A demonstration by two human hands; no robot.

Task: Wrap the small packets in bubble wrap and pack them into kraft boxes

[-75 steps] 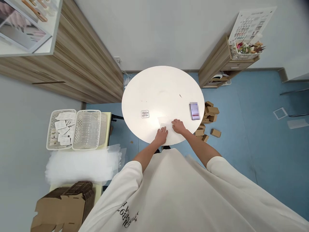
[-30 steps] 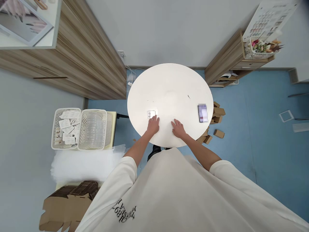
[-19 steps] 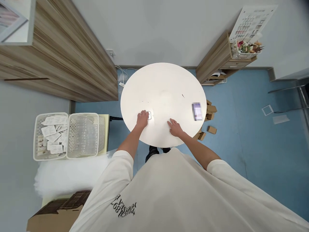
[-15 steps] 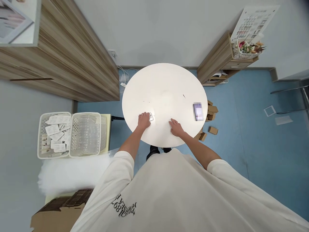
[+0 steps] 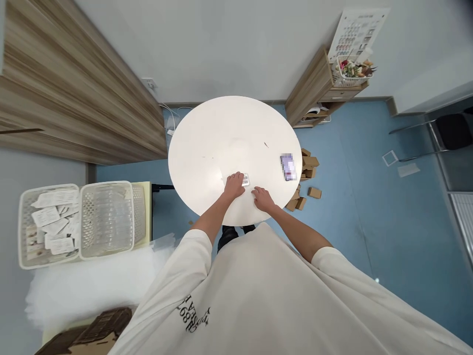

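On the round white table [image 5: 221,123], my left hand [image 5: 233,186] lies over the left side of a small clear, flat plastic piece [image 5: 246,179]. Its fingers grip or press that side, partly hiding it; pale round marks show on the piece. My right hand [image 5: 263,199] rests palm down near the table's front edge, a short way right of the piece. Its fingers are apart and hold nothing. Farther right on the tabletop lies a purple flat item [image 5: 288,166], blurred by pixelation.
Left of me, one white basket [image 5: 22,227] holds printed cards and another [image 5: 107,185] holds clear plastic trays. White filmy sheets [image 5: 92,281] lie in front of them. Small brown boxes [image 5: 314,193] are on the floor right of the table. A wooden cabinet [image 5: 121,98] stands at left.
My left hand has slid right across the table with the clear piece, bringing it nearer my right hand. The whole view has shifted, so the table appears farther left.
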